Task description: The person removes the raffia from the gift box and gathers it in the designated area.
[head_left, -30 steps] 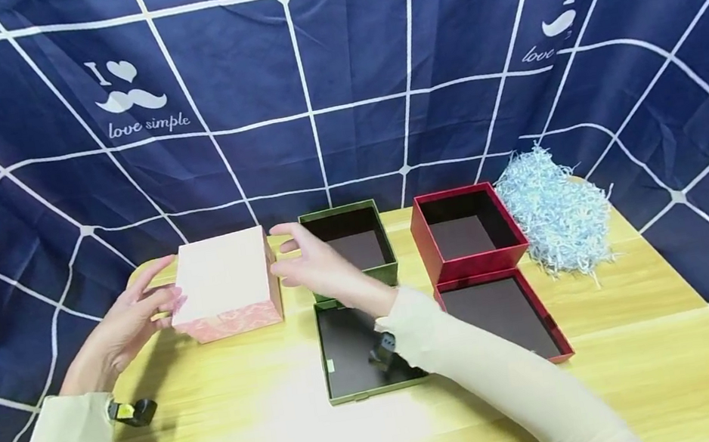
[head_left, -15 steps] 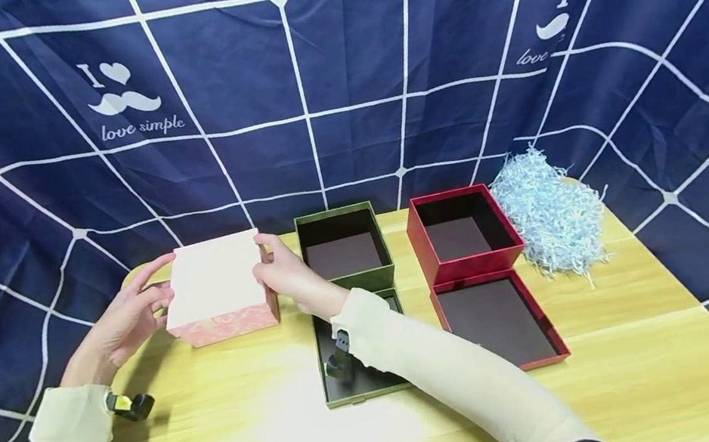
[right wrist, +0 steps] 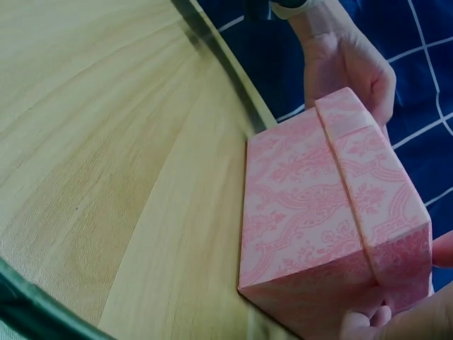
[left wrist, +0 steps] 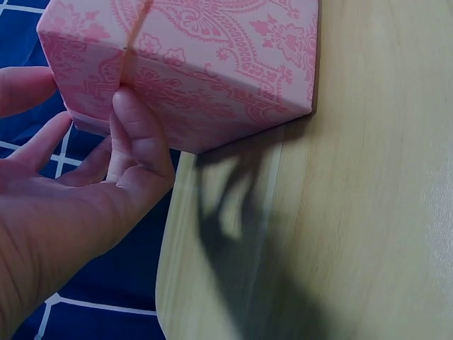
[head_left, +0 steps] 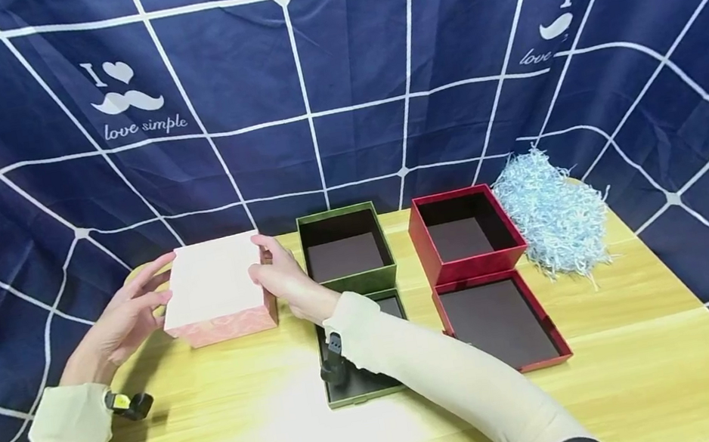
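Note:
A pink patterned gift box with its lid on stands at the left of the table, between both hands. My left hand grips its left side; in the left wrist view the thumb presses at the seam under the lid and the other fingers reach round the far edge. On the opposite side, my right hand holds the box with its thumb and fingers near the lid's edge. The right wrist view shows the lid seam running along the pink box, with the right fingertips low in that view.
A green box base stands right of the pink box, its green lid lying in front, partly under the right forearm. Further right are a red box base and red lid. Light-blue shredded paper is heaped at the far right.
My right hand has moved left from beside the box onto its right side and taken hold. The left hand has closed in on the left side. The box has shifted slightly left.

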Tool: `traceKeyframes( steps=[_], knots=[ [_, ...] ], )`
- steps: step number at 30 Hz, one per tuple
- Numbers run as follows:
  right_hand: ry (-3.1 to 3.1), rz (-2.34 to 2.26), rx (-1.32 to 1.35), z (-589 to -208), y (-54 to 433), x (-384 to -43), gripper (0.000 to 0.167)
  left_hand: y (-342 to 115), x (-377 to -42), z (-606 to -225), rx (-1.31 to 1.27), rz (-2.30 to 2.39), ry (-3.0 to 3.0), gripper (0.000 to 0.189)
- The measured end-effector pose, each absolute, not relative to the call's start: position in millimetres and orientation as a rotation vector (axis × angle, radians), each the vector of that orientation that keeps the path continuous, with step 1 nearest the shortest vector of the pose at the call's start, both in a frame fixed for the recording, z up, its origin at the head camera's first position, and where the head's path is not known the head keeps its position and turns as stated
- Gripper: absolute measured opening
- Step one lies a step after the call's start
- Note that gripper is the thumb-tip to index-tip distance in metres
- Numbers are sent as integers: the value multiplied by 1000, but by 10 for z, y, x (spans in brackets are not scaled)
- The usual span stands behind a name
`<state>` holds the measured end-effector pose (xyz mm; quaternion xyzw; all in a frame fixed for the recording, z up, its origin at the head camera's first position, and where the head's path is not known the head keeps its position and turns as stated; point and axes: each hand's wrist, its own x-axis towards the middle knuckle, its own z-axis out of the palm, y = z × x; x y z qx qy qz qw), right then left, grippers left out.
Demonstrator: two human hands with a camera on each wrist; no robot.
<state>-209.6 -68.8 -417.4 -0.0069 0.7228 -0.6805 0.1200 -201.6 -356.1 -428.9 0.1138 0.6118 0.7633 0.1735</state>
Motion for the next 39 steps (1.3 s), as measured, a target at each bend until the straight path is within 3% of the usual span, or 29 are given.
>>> traceKeyframes(
  steps=[17,34,39],
  knots=[
    [2088,-2002,-46,-4147,-665,-2131,84,-3536,-2052,-4217,289,2252,1649,62],
    [2169,-1974,-115,-3900,-618,-2122,82,-3525,-1995,-4011,438,2389,1614,62],
    [2184,-1980,-163,-3797,-580,-2085,83,-3549,-1940,-3926,317,2443,1533,44]
  ],
)
